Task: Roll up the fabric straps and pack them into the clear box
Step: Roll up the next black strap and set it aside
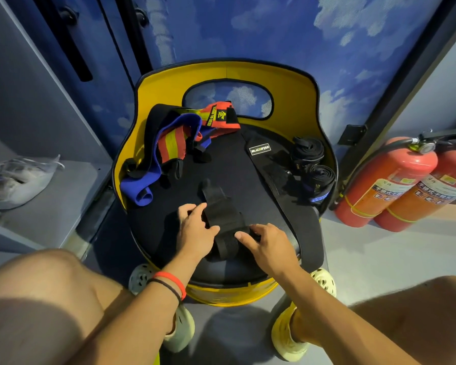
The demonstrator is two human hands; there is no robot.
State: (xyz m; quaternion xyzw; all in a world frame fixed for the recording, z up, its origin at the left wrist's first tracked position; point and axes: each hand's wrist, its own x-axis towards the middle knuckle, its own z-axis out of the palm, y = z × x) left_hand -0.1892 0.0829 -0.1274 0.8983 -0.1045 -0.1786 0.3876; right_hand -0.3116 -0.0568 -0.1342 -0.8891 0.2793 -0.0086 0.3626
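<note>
Both hands work at the near edge of the chair seat (169, 196): left hand (195, 227) and right hand (266, 241) pinch one black strap (221, 214), its near end just starting to curl. Further back on the seat, two rolled straps (313, 164) sit right; a blue-red tangle (169, 143) waits left. No clear box shows.

Black strap (223, 219) partly hidden under both hands
</note>
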